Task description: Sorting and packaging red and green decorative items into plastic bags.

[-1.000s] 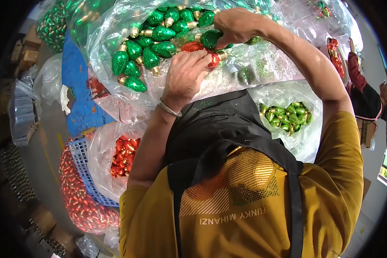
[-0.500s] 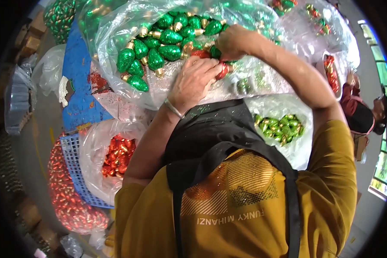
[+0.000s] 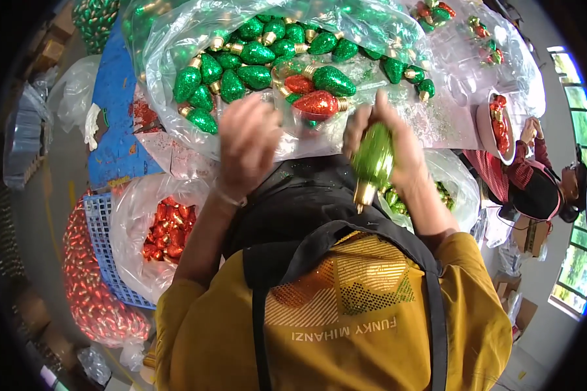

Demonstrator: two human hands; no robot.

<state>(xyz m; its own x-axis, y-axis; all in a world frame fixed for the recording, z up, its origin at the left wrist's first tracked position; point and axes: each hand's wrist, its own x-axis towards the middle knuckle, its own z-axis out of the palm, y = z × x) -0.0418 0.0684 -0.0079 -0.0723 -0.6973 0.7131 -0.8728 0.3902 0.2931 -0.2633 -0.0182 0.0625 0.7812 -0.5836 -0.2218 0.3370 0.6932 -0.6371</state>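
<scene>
My right hand (image 3: 404, 146) is wrapped round a shiny light-green bulb ornament (image 3: 374, 156), its gold cap pointing down toward my apron. My left hand (image 3: 249, 140) is raised over the near edge of the work surface, smeared by motion, and whether its fingers are closed cannot be told. Between and beyond the hands lies a small group of glittery bulbs: a red bulb (image 3: 316, 103) in front and a green bulb (image 3: 334, 80) behind, seemingly in a clear plastic container. Farther back, many green glitter bulbs (image 3: 257, 53) with gold caps lie in a large clear bag (image 3: 160, 49).
A bag of shiny red bulbs (image 3: 169, 231) sits in a blue basket (image 3: 101, 225) at left. Light-green bulbs (image 3: 398, 202) fill a bag behind my right forearm. At far right stand a white tub of red bulbs (image 3: 486, 124) and another person (image 3: 535, 182).
My right hand has come from the green pile toward me and now holds a light-green bulb. My left hand has let go of the grouped red and green bulbs and moved left.
</scene>
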